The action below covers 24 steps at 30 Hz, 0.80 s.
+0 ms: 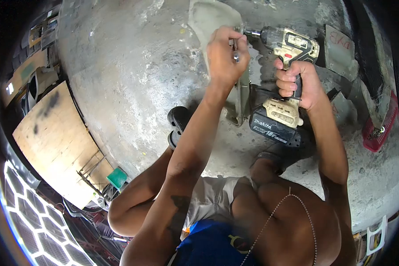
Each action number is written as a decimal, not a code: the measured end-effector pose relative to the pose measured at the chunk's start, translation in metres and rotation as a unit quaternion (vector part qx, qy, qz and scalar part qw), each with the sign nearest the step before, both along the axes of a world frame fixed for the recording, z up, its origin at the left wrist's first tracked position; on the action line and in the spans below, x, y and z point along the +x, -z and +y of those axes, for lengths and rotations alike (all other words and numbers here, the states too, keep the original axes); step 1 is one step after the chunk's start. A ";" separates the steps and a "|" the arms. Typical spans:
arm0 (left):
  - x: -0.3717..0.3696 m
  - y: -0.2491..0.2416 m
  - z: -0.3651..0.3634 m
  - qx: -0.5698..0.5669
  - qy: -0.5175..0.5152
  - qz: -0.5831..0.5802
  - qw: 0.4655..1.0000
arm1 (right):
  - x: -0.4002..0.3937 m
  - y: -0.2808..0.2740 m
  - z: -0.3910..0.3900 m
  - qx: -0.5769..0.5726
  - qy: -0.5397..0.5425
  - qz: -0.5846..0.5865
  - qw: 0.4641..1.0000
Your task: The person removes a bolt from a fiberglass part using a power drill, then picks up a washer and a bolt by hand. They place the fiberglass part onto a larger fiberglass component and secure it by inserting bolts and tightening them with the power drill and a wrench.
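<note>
My right hand (299, 80) is wrapped round the grip of a cream and black cordless impact driver (292, 44), its black battery (275, 126) low and its socket tip pointing left. The socket (252, 33) meets the edge of a grey panel (215, 17) that lies on the concrete floor. Over the panel's edge is my left hand (228, 55), fingers curled, with a small shiny metal piece (236, 57) between them. The panel's long narrow part (243, 97) runs down below that hand.
A red basket (381, 124) stands at the right, near flat grey pieces (341, 51). At the left are a wooden board (64, 142) and a green container (117, 178). My sandalled foot (177, 124) rests left of the panel.
</note>
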<state>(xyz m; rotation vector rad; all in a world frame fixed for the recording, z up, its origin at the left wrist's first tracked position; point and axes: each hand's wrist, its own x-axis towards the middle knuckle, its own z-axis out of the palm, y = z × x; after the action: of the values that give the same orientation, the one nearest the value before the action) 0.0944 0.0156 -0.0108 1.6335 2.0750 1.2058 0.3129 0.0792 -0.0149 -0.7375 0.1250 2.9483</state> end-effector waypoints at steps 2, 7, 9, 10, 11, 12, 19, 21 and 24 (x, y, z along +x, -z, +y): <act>0.001 0.001 0.000 0.004 0.000 -0.010 1.000 | 0.005 0.003 -0.003 0.018 0.008 -0.005 1.000; -0.005 0.007 -0.006 0.037 -0.003 -0.080 0.996 | 0.024 -0.002 -0.016 0.009 0.023 -0.043 0.999; -0.011 -0.001 -0.009 -0.065 -0.068 -0.245 0.965 | 0.034 -0.014 -0.020 0.037 0.023 -0.076 0.996; -0.017 0.001 -0.009 -0.067 -0.066 -0.247 0.964 | 0.039 -0.020 -0.024 0.062 0.019 -0.108 0.992; -0.025 0.004 -0.006 -0.060 -0.053 -0.192 0.978 | 0.046 -0.026 -0.026 0.071 0.019 -0.107 0.992; -0.034 0.007 -0.004 -0.051 -0.039 -0.135 0.989 | 0.050 -0.036 -0.028 0.072 0.021 -0.108 0.991; -0.049 -0.018 0.019 -0.143 0.183 0.135 0.963 | 0.072 -0.110 -0.043 0.189 0.007 -0.301 0.935; -0.054 -0.011 0.026 -0.155 0.196 0.151 0.956 | 0.084 -0.112 -0.051 0.219 -0.004 -0.320 0.922; -0.055 -0.011 0.030 -0.162 0.215 0.168 0.948 | 0.107 -0.114 -0.073 0.310 -0.028 -0.402 0.861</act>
<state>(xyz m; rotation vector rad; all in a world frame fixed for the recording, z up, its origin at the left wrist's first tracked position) 0.0394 0.0452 0.0005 2.0764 1.8158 0.4440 0.4199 0.0064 0.0988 -1.7167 -0.8597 2.2082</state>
